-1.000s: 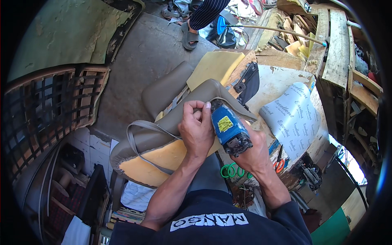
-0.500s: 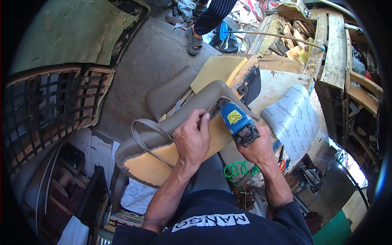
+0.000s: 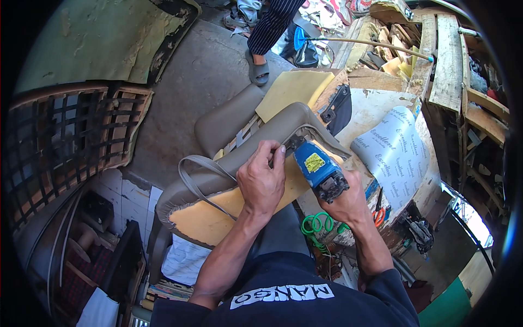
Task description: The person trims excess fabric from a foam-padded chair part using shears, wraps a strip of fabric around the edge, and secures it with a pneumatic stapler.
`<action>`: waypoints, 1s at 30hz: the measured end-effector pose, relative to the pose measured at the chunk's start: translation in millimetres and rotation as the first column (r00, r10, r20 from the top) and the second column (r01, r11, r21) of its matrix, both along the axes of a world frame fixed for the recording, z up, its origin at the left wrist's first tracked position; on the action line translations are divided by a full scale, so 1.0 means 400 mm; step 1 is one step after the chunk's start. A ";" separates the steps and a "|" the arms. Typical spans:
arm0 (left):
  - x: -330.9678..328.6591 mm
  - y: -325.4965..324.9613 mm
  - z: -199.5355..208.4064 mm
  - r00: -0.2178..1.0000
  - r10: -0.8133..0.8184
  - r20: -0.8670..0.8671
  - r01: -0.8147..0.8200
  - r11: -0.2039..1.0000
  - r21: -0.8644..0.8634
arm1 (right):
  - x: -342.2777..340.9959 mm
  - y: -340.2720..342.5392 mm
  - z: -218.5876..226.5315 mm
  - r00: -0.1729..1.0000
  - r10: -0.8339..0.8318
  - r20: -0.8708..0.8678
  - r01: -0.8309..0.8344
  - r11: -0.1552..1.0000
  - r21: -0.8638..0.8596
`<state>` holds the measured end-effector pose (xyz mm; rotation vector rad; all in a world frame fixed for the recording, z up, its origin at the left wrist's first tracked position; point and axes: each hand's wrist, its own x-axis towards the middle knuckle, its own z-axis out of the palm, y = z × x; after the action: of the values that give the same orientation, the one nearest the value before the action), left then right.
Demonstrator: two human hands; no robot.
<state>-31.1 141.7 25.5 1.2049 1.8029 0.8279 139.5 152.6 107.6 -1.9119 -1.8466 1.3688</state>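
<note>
- blue boxy tool (image 3: 317, 166), yellow label, black ends; nose near edge of brown leatherette cushion (image 3: 275, 122)
- right hand (image 3: 347, 203): grip wrapped round tool
- left hand (image 3: 262, 179): knuckles up, grip pinching flat grey strip (image 3: 207, 162)

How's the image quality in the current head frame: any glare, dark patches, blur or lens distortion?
Head view: black fisheye rim, the webbed frame bowing at left; head view: washed-out opening at right, bluish flare beside it; head view: deep shadow around the spool, lower left; head view: left hand, right hand and blue tool look reasonably sharp.
</note>
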 end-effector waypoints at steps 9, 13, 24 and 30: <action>0.001 0.000 0.003 1.000 0.013 -0.021 -0.013 1.000 0.013 | -0.012 -0.012 -0.019 0.998 0.004 0.059 -0.006 0.999 0.033; -0.013 0.007 0.031 0.999 -0.005 0.045 0.009 0.997 -0.080 | -0.001 -0.007 -0.033 0.995 0.032 0.092 -0.034 0.999 0.022; -0.092 -0.049 0.055 0.983 -0.068 -0.170 0.067 0.998 -0.010 | -0.038 -0.048 -0.011 0.996 -0.088 -0.012 0.088 0.996 -0.014; -0.094 -0.057 0.042 0.992 -0.068 -0.106 0.064 0.997 -0.039 | -0.054 -0.081 -0.021 0.999 -0.050 -0.011 0.050 0.999 -0.015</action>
<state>-68.8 118.9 42.2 1.3012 1.8453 0.7024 118.0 120.0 99.1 -1.9393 -1.7761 1.3791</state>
